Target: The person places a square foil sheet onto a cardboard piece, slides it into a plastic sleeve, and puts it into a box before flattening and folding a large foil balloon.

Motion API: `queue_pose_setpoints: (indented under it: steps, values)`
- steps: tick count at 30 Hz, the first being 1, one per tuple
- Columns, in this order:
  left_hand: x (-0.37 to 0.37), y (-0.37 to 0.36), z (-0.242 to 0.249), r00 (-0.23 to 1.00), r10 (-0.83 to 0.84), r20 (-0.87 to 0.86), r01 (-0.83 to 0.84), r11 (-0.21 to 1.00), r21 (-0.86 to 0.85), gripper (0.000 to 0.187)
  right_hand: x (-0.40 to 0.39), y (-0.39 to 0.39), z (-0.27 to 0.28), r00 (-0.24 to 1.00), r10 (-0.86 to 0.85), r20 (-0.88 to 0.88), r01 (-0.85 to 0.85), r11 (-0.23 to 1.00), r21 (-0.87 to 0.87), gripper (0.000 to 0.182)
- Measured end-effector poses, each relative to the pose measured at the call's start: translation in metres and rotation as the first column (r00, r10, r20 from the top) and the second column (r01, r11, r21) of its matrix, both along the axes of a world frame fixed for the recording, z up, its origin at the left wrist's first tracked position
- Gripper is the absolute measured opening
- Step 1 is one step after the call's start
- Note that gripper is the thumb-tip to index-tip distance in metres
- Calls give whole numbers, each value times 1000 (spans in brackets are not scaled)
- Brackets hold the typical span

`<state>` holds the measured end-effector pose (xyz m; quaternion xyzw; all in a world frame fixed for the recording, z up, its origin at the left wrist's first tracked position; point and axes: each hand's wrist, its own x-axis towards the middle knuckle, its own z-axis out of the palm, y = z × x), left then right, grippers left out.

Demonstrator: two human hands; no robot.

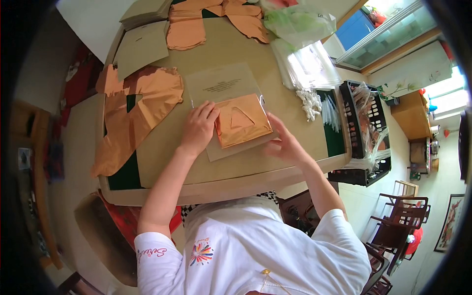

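Tan tabletop [236, 44] takes up most of the view, with a big copper foil shape [120, 140] sprawled along its left. Mid-table there's a clear printed bag [216, 96], with a folded copper foil packet [243, 125] at its lower half, can't tell if inside. Left hand [197, 127] touches the packet's left edge, grip unclear; right hand [285, 141] sits loosely open by its right.
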<state>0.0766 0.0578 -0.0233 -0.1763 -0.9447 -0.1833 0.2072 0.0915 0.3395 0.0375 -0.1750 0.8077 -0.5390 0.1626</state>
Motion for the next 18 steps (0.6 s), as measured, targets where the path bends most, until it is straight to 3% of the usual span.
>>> queue_pose_setpoints:
  steps: [1, 2, 4, 5, 8, 9, 10, 11, 13, 15, 18]
  values:
    - [0, 0, -1, 1000, 1, 1, -1, 1000, 2, 25, -1, 7, -5, 978, 167, -127, -145, 976, 163, 87]
    - [-1, -1, -3, 1000, 0, 1, 0, 1000, 3, 25, 2, 7, -9, 923, 165, -346, -25, 927, 375, 86]
    - [-2, 1, -3, 1000, -1, 5, 1, 1000, 4, 26, 11, -7, -11, 664, 292, -688, 335, 707, 623, 83]
    - [-2, 1, -3, 1000, 4, 5, -4, 1000, 3, 26, 9, -12, -10, 653, 347, -673, 305, 692, 654, 65]
    - [-1, -3, 0, 999, -2, 38, 0, 999, 52, 28, 4, -21, -32, 610, 465, -642, 90, 764, 639, 56]
    - [-3, -5, -1, 999, -12, 47, 9, 997, 77, 29, 4, -28, -26, 646, 418, -639, 77, 797, 599, 50]
    - [-3, -9, -9, 996, 10, 87, -42, 927, 372, 32, 3, -31, -22, 662, 384, -644, 84, 815, 573, 50]
    - [-3, -15, -23, 991, 17, 133, -98, 770, 630, 34, 1, -33, -19, 679, 352, -645, 89, 832, 548, 49]
    - [11, -19, -12, 966, 54, 254, -253, 414, 875, 40, 0, -41, -10, 703, 273, -657, 119, 865, 487, 46]
    - [37, -18, 0, 903, 109, 415, -426, 128, 896, 45, 1, -46, -5, 732, 204, -650, 125, 898, 423, 45]
    - [55, 19, 1, 899, -204, 388, -428, -218, 877, 47, 3, -56, -2, 743, 143, -654, 146, 919, 367, 41]
